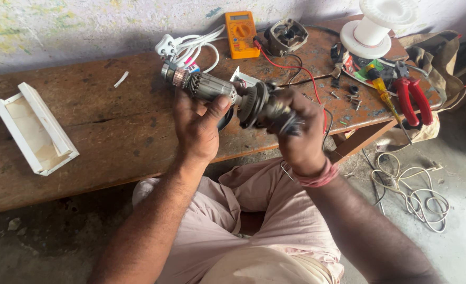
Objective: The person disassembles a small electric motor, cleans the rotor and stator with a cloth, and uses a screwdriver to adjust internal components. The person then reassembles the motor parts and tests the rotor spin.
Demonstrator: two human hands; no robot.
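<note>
At frame centre I see my left hand (pixel 196 126) and right hand (pixel 296 129) both clamped on a ribbed metal motor armature (pixel 212 88) above the worn wooden desk (pixel 101 126); an orange multimeter (pixel 242 34) lies upper centre.

Small electrical repair workshop, informal. Shown by: worn wooden bench (pixel 112 131) set low over rough concrete floor (pixel 454 252), orange multimeter (pixel 242 34) with red lead, red-handled pliers (pixel 414 100), screwdriver (pixel 383 89), loose screws (pixel 348 97), motor housing (pixel 286 36), white wire spool (pixel 377 26), coiled cable (pixel 417 194) dropped on floor. Wall (pixel 85 26) stained, paint flaking.
</note>
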